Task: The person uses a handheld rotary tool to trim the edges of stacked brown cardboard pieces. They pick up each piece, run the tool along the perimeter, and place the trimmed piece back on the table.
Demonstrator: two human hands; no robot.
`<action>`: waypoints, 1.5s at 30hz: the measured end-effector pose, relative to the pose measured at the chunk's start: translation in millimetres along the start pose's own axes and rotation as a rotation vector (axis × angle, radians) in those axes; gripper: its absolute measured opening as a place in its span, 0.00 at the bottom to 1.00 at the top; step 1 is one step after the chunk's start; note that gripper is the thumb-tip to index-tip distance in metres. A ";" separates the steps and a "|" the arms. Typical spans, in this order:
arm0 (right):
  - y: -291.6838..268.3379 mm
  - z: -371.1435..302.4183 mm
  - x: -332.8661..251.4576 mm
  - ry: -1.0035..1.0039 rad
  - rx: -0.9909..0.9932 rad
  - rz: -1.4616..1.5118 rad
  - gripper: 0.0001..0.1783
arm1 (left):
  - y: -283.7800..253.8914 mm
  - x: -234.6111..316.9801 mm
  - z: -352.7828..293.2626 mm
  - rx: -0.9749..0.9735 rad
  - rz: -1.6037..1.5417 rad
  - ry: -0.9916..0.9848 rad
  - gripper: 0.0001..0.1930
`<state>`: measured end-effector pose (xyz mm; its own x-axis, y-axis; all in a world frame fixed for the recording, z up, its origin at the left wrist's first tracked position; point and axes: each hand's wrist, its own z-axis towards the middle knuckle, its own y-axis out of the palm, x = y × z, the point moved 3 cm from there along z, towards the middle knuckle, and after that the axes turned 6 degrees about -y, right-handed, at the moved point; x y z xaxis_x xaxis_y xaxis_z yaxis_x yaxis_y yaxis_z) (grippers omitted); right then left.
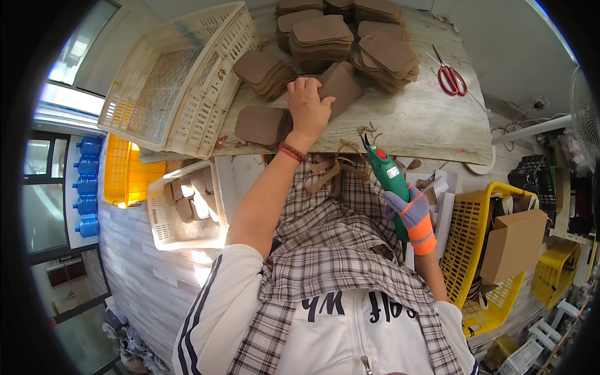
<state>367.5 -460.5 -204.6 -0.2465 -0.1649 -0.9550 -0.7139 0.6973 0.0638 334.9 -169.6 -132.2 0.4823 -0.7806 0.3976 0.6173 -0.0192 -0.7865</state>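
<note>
My left hand (309, 109) reaches over the wooden table with curled fingers. Its thumb presses on the edge of a brown rounded piece (342, 92), which looks like leather or felt; the fingertips are partly hidden. Just left of the wrist lies another brown piece (259, 125). In an orange and purple glove, my right hand (410, 212) grips green electric scissors (389, 172), with the dark blades pointing up at the table's front edge. Brown offcut strips (325, 175) lie on my checked apron (325, 231), below the table edge.
Several stacks of brown pieces (320, 34) stand at the table's back. Red-handled scissors (451, 80) lie at the right of the table (431, 125). Left is a cream crate (206, 81), with a smaller crate (162, 228) below. A yellow basket (465, 231) holds a cardboard box (512, 247).
</note>
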 end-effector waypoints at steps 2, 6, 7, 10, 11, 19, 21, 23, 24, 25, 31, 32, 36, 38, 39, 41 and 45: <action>-0.7 1.7 2.5 -0.040 0.030 0.016 0.21 | -0.8 0.3 -2.8 -0.094 -0.272 -0.149 0.15; 2.6 1.7 -2.6 -0.091 0.080 0.051 0.21 | 5.7 0.2 -29.6 -0.118 -0.940 -0.458 0.12; 3.5 1.0 -6.1 -0.093 0.084 0.043 0.21 | 8.5 0.2 -35.6 -0.085 -1.059 -0.480 0.11; 6.6 -1.0 -12.9 -0.072 0.086 0.084 0.22 | -0.7 31.8 -49.8 -0.129 -1.606 -0.619 0.15; 7.4 -1.6 -13.9 -0.075 0.088 0.080 0.22 | 1.5 34.1 -54.0 -0.153 -1.677 -0.651 0.16; 5.5 -3.7 -12.2 -0.101 0.103 0.072 0.21 | 10.9 41.5 -65.3 -0.189 -1.990 -0.843 0.19; 5.6 -5.0 -16.2 -0.084 0.098 0.115 0.21 | 12.0 43.2 -66.9 -0.202 -1.999 -0.861 0.19; 5.3 -6.3 -17.8 -0.086 0.091 0.137 0.21 | 12.9 44.3 -69.3 -0.210 -2.003 -0.878 0.19; 4.4 -6.3 -18.0 -0.095 0.087 0.138 0.21 | 13.9 44.7 -70.5 -0.211 -2.002 -0.885 0.19; 3.6 -6.2 -18.4 -0.106 0.084 0.138 0.21 | 15.1 45.1 -71.3 -0.215 -2.002 -0.892 0.19; 1.2 -7.4 -23.8 -0.089 0.061 0.141 0.20 | 18.3 49.0 -75.4 -0.288 -2.021 -0.847 0.20; 0.5 -7.2 -23.3 -0.090 0.063 0.141 0.20 | 18.0 49.9 -76.6 -0.302 -2.014 -0.843 0.19; -0.8 -7.6 -27.1 -0.097 0.076 0.122 0.20 | 23.1 48.6 -83.4 -0.355 -1.990 -0.809 0.18; -1.6 -8.2 -29.1 -0.095 0.083 0.112 0.20 | 26.3 49.1 -86.4 -0.373 -1.975 -0.805 0.18; -2.5 -7.8 -29.0 -0.092 0.082 0.113 0.20 | 26.6 49.9 -87.9 -0.375 -1.963 -0.813 0.18; -3.0 -6.9 -30.3 -0.091 0.082 0.126 0.21 | 25.9 51.3 -91.1 -0.391 -1.934 -0.816 0.17; -3.7 -5.4 -35.0 -0.099 0.094 0.148 0.21 | 23.3 52.6 -97.9 -0.446 -1.880 -0.783 0.17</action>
<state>375.2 -461.1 -169.9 -0.2752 0.0099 -0.9613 -0.6093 0.7717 0.1823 313.8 -272.3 -175.9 -0.2329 0.7272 0.6457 0.4610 -0.5020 0.7317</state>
